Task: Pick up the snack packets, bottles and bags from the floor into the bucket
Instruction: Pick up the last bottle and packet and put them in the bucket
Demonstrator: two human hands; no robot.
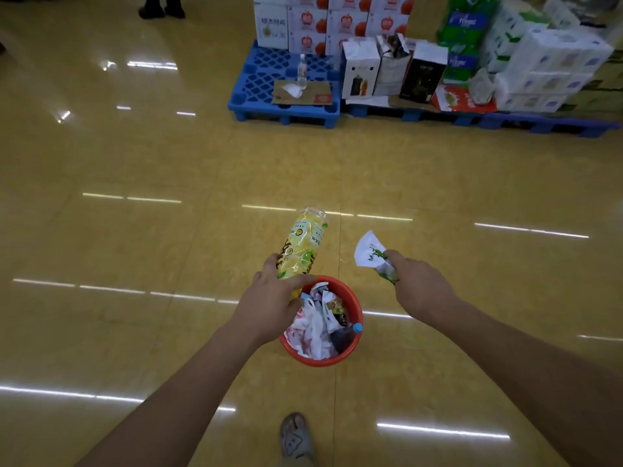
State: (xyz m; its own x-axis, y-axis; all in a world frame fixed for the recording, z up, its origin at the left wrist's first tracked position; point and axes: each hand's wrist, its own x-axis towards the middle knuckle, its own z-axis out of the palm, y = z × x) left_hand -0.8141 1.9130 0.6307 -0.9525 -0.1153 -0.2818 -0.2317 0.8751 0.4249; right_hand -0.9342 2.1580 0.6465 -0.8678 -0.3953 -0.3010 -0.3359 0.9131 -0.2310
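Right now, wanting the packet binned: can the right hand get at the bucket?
Probably yes: the right hand, gripping the packet, hangs beside the bucket with nothing between; the left hand and bottle cover only its left rim.

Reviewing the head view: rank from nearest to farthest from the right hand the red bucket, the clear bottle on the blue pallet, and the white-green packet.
1. White-green packet, gripped in the right hand.
2. Red bucket, on the floor to its left.
3. Clear bottle, far ahead on the blue pallet.
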